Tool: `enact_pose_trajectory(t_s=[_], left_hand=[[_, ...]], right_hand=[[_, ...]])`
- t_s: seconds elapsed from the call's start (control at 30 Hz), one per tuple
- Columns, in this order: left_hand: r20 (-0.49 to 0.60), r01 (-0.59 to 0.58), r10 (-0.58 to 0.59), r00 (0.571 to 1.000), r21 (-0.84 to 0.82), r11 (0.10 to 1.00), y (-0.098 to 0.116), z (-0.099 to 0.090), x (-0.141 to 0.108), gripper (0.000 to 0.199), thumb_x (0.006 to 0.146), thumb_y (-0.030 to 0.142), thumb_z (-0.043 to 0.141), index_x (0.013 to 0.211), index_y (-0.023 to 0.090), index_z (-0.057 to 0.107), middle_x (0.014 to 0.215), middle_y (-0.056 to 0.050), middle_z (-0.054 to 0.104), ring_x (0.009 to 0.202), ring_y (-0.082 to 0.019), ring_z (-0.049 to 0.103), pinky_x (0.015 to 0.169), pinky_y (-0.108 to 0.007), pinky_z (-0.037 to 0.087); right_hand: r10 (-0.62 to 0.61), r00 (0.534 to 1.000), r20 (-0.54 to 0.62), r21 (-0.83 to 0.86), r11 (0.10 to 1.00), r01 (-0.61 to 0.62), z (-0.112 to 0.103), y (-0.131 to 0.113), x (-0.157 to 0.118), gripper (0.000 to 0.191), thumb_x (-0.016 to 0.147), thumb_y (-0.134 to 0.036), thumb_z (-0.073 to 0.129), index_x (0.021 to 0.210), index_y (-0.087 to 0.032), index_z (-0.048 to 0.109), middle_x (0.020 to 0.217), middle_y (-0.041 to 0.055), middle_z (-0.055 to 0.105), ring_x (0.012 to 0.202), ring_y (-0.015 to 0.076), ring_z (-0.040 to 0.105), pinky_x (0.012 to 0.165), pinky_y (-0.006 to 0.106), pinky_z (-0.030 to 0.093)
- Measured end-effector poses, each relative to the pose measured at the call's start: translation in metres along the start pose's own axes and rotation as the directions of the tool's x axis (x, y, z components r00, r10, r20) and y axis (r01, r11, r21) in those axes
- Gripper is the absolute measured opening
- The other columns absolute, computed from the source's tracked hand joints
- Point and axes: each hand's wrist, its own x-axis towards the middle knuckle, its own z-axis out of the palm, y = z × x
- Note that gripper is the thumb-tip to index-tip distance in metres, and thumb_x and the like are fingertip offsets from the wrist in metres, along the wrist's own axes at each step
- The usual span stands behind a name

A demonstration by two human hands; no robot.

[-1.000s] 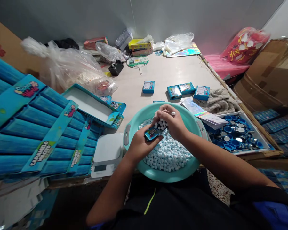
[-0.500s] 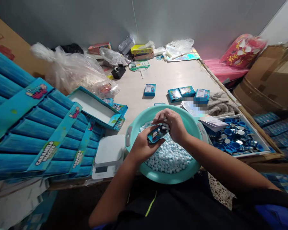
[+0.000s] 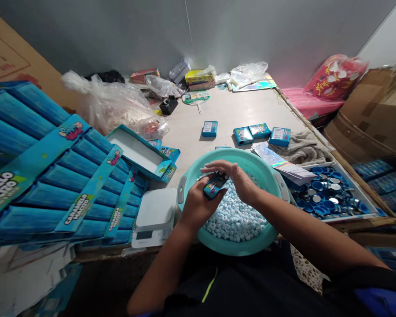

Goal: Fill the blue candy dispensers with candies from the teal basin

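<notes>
Over a turquoise basin [image 3: 204, 246] of small pale blue and white candies [image 3: 239, 220], my left hand [image 3: 198, 200] grips a small blue candy box [image 3: 214, 186], tilted, its dark end toward the right. My right hand [image 3: 236, 176] arches across the box's far end with fingers stretched out and pressed close to it. Whether anything lies under that palm is hidden. Several more blue candy boxes, among them a single one [image 3: 210, 128] and another [image 3: 280, 136], lie on the table beyond the basin.
A white digital scale [image 3: 153, 215] and stacked blue display cartons [image 3: 95, 198] stand at the left, with an open carton [image 3: 137, 149] behind. To the right are a tray of blue caps [image 3: 326, 191], a leaflet [image 3: 284, 163] and a grey cloth [image 3: 303, 147]. Plastic bags [image 3: 112, 101] lie at the back.
Loose candies showed at my right fingers before; now those fingers have straightened and flattened over the box's end. My left hand keeps the box. The whole view has shifted slightly.
</notes>
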Motion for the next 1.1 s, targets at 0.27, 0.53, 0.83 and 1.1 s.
enact_pose_trajectory(t_s=[0.27,0.53,0.83,1.1], left_hand=[[-0.003,-0.119,0.119,0.993,0.043,0.992,0.004,-0.006,-0.001,0.046,0.091,0.036,0.071,0.132,0.019,0.059,0.128,-0.012,0.07,0.121,-0.028,0.067,0.106,-0.046,0.055],[-0.019,-0.057,0.057,0.998,-0.029,0.998,0.002,-0.008,0.0,0.043,0.089,0.033,0.072,0.128,0.017,0.063,0.122,-0.012,0.072,0.114,-0.026,0.069,0.102,-0.042,0.057],[0.013,0.018,-0.017,1.0,-0.118,0.993,0.004,-0.013,0.0,0.047,0.087,0.039,0.075,0.129,0.02,0.066,0.123,-0.011,0.073,0.114,-0.028,0.07,0.105,-0.045,0.056],[-0.158,0.243,-0.289,0.944,-0.255,0.936,-0.001,-0.013,0.0,0.053,0.08,0.042,0.081,0.125,0.017,0.068,0.12,-0.013,0.073,0.11,-0.03,0.072,0.099,-0.048,0.059]], right_hand=[[0.153,0.97,-0.186,-0.086,0.981,-0.171,-0.019,0.007,0.009,0.038,0.089,-0.046,0.067,0.122,-0.027,0.062,0.116,0.0083,0.072,0.112,0.0253,0.066,0.101,0.046,0.052],[0.191,0.977,-0.097,-0.246,0.946,-0.21,-0.02,0.006,0.009,0.025,0.088,-0.044,0.07,0.099,-0.021,0.072,0.095,0.0065,0.073,0.091,0.0215,0.069,0.084,0.039,0.056],[0.264,0.963,-0.058,-0.219,0.937,-0.271,-0.031,0.017,0.013,0.036,0.091,-0.05,0.066,0.114,-0.023,0.07,0.108,0.0076,0.071,0.097,0.0221,0.067,0.082,0.037,0.056],[0.593,0.805,0.032,-0.864,0.422,-0.276,-0.029,0.013,-0.013,0.058,0.089,-0.066,0.063,0.118,-0.017,0.073,0.135,0.0218,0.06,0.131,0.0445,0.051,0.107,0.061,0.041]])
